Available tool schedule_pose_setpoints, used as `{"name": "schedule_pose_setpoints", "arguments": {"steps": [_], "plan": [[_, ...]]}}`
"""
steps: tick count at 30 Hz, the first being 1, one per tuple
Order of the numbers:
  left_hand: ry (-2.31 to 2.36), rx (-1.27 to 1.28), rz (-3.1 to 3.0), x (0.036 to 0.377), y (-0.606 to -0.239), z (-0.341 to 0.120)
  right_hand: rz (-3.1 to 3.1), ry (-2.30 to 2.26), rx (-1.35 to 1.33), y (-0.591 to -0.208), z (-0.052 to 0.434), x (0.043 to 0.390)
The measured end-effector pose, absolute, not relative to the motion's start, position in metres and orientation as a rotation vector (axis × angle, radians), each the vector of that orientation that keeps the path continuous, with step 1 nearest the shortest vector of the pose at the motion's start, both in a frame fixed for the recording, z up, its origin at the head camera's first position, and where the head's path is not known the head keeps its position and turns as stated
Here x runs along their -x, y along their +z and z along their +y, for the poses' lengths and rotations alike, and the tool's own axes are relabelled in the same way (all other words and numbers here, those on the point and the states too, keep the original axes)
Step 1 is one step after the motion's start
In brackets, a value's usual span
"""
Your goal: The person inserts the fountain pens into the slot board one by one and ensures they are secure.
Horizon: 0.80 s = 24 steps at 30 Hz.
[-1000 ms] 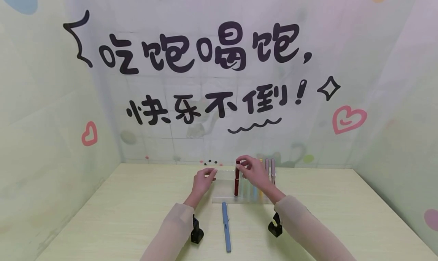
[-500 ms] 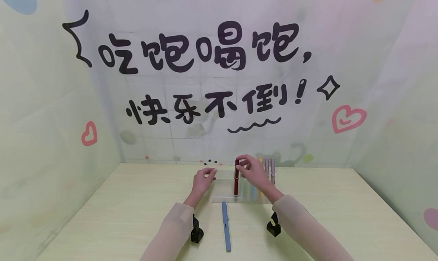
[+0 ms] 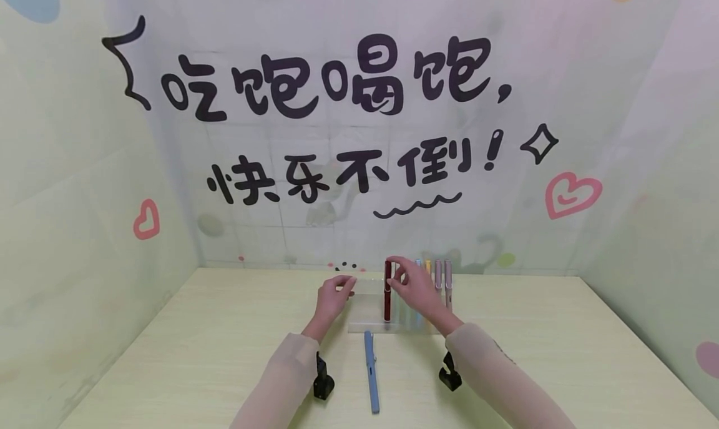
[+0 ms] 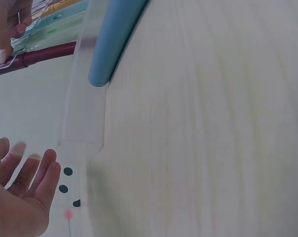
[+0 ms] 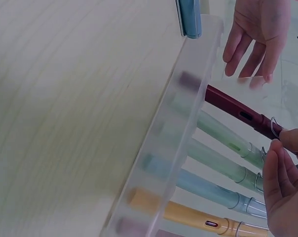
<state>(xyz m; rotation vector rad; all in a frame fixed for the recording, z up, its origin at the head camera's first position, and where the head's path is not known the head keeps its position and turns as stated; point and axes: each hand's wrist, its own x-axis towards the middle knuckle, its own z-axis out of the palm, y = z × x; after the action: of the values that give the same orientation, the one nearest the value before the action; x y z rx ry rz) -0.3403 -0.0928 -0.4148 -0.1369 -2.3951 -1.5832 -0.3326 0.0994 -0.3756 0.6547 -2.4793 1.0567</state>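
Note:
My right hand (image 3: 417,286) pinches a dark red pen (image 3: 387,305) by its cap with thumb and fingers. The pen stands upright, its lower end in the ledge of a clear pen stand (image 3: 364,328). My left hand (image 3: 332,296) holds the stand's upper left edge between thumb and fingers; the left wrist view shows fingers (image 4: 43,180) through the clear panel. Right of the red pen, green pens (image 5: 223,132), a light blue pen (image 5: 208,185) and a yellow pen (image 5: 193,213) are lined up in the stand. The right hand partly hides them in the head view.
A capped blue pen (image 3: 371,373) lies on the wooden table (image 3: 224,354) in front of the stand. Two mauve pens (image 3: 448,276) stand at its right end. Behind is a printed backdrop (image 3: 292,241); side walls flank the table.
The right hand has shifted slightly left and down along the red pen's cap, uncovering a light blue cap beside it. The left hand, stand and loose blue pen look unmoved.

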Motion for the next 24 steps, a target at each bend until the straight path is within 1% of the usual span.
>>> {"name": "schedule_pose_setpoints", "arguments": {"steps": [12, 24], "plan": [[-1.573, 0.153, -2.399, 0.3430, -0.4164, -0.0940, -2.537, 0.855, -0.697, -0.3773, 0.0999, 0.3375], [-1.603, 0.185, -2.366, 0.3402, -0.4162, -0.0941, -2.615, 0.841, -0.693, -0.3772, 0.1020, 0.3403]]}}
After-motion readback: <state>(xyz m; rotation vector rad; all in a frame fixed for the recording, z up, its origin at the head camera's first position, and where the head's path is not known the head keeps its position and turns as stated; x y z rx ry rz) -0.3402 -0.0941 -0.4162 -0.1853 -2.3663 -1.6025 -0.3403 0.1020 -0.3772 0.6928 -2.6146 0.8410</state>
